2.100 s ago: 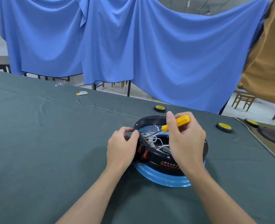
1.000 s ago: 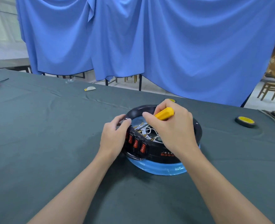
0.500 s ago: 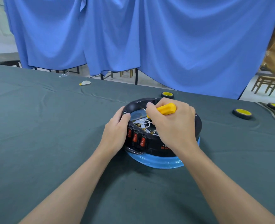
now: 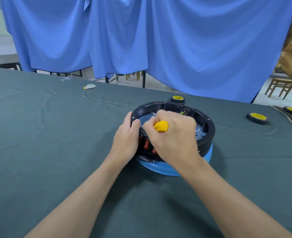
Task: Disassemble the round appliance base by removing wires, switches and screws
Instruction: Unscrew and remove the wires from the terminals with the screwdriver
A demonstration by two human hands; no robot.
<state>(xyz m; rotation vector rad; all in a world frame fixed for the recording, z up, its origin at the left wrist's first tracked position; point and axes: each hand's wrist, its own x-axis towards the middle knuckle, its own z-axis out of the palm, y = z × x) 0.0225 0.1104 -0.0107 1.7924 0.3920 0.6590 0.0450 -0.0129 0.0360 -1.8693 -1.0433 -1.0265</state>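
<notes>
Screwdriver [image 4: 161, 126] clenched in my right hand [image 4: 174, 138], aimed into the round appliance base [image 4: 208, 133]; my left hand [image 4: 127, 138] grips its rim. Unscrewing, I judge; next needs steady downward pressure

Single head-worn, wide-angle view — looks forward and down from the person's own position across the counter [image 4: 38, 134], close above both forearms, blue curtain [image 4: 159, 40] beyond.

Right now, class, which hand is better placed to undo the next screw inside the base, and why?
The right hand: it grips the screwdriver, pointed down into the base. The left hand grips the rim, steadying the base, and holds no tool, so it seems better suited to bracing.
</notes>
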